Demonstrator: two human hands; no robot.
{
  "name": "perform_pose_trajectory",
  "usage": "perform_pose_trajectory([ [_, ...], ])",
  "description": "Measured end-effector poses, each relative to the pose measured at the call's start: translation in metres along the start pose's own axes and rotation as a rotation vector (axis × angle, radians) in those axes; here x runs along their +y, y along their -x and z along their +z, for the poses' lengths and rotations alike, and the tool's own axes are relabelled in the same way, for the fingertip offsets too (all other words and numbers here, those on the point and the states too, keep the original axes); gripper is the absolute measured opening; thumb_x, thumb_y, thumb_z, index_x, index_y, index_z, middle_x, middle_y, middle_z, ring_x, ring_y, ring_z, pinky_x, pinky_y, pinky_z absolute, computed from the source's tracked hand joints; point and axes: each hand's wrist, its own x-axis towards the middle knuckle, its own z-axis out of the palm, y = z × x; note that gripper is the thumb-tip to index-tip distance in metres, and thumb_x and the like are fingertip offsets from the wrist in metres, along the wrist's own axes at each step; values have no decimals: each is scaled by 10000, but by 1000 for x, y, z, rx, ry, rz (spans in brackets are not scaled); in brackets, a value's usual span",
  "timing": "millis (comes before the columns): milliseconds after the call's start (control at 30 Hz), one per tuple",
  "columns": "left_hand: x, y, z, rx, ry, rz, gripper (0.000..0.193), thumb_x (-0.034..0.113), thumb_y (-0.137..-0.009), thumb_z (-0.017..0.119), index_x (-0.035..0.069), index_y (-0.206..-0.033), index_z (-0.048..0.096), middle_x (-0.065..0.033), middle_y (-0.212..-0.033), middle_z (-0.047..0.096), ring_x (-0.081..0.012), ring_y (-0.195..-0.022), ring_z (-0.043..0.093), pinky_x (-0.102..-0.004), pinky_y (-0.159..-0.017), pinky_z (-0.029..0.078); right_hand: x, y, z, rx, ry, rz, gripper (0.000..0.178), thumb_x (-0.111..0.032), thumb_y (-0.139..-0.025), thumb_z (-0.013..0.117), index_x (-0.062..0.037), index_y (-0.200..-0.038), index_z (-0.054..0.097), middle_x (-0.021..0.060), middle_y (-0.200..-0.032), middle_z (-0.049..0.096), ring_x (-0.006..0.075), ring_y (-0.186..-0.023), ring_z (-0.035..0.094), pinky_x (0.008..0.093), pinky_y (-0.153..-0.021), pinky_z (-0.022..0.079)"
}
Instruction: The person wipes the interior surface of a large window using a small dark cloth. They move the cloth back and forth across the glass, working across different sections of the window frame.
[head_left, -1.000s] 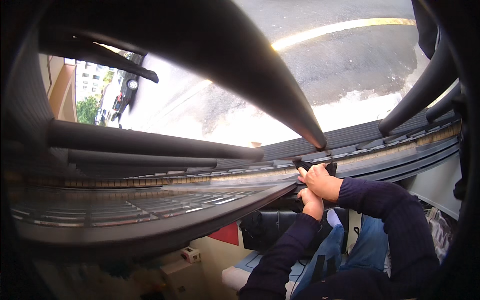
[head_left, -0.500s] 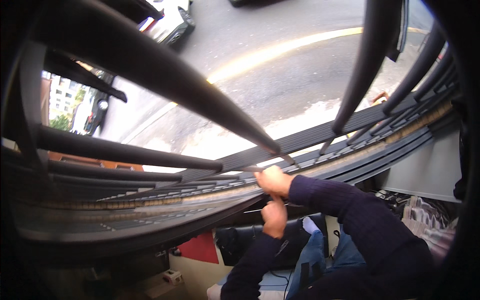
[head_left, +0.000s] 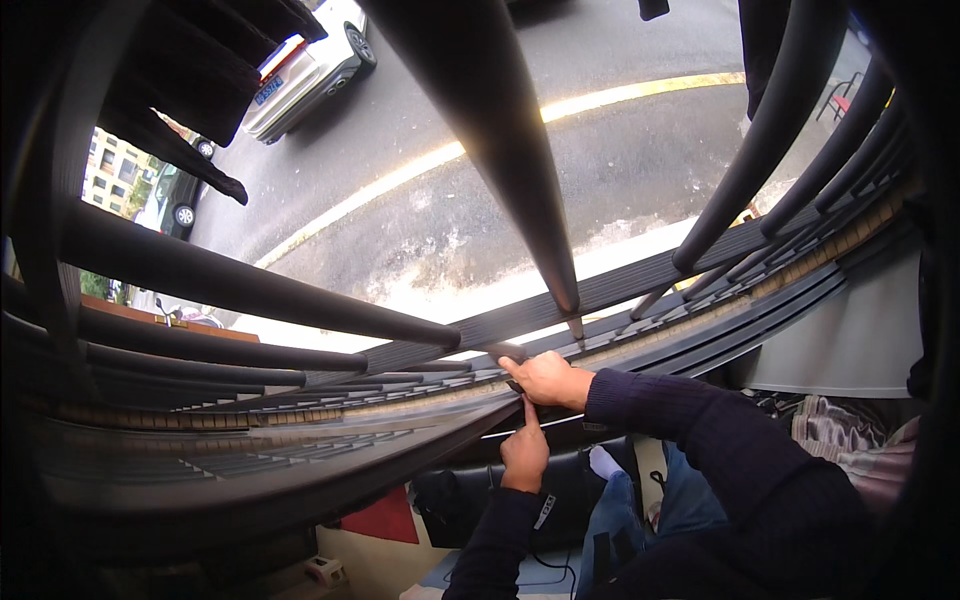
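Both bare hands meet at the end of a long, dark-framed glass window sash (head_left: pixel 440 440), right where its frame comes up to the grey, ridged metal window track (head_left: pixel 740 335). The right hand (head_left: pixel 550 382) comes in over the top, palm down, index finger reaching leftward; the left hand (head_left: pixel 525 460) works from underneath, fingers curled, index finger pointing straight up to the right hand's underside. One above, one below: that looks like a way to get at the same corner from two sides and steady it. Between the fingertips sits a small, dark, soft-edged piece (head_left: pixel 514 387), mostly covered, so whether either grip is pinching it or merely pressing, I cannot tell.

Now the sash itself: its slim, near-black frame bows toward the lens rim, and the pane inside carries pale, slatted streaks, probably reflections of the railings. Beyond the track stand thick, round, dark bars (head_left: pixel 510 150), with the road outside showing through the gaps. Below the hands lies a bulky black bag (head_left: pixel 460 510), close by legs in blue denim jeans (head_left: pixel 617 510); the sleeved forearms reach up past both toward the frame.
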Motion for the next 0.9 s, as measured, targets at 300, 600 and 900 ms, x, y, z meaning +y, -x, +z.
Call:
perform_pose_trajectory([
  [300,-1,-5,-7,-223,66,-75,813,236,-940,545,109,-1561,36,-236,-872,701,-409,-815,693,-538,-742,524,-16,-24,-2,-38,13,-26,594,-142,-895,520,-147,-1471,377,172,-872,717,319,-797,715,455,-699,550],
  [600,-6,-6,-1,-205,94,-26,812,209,-929,523,34,-1549,29,-256,-885,690,-424,-821,681,-537,-729,516,-12,-25,9,95,34,-32,543,-158,-874,557,-179,-1407,451,127,-795,702,278,-707,706,408,-602,539],
  [900,2,-5,-9,-159,61,-49,727,208,-925,524,36,-1531,161,-209,-842,701,-373,-755,693,-506,-678,532,-5,8,-1,171,22,-49,530,-200,-857,630,-170,-1370,497,125,-767,686,297,-723,706,406,-617,544],
])
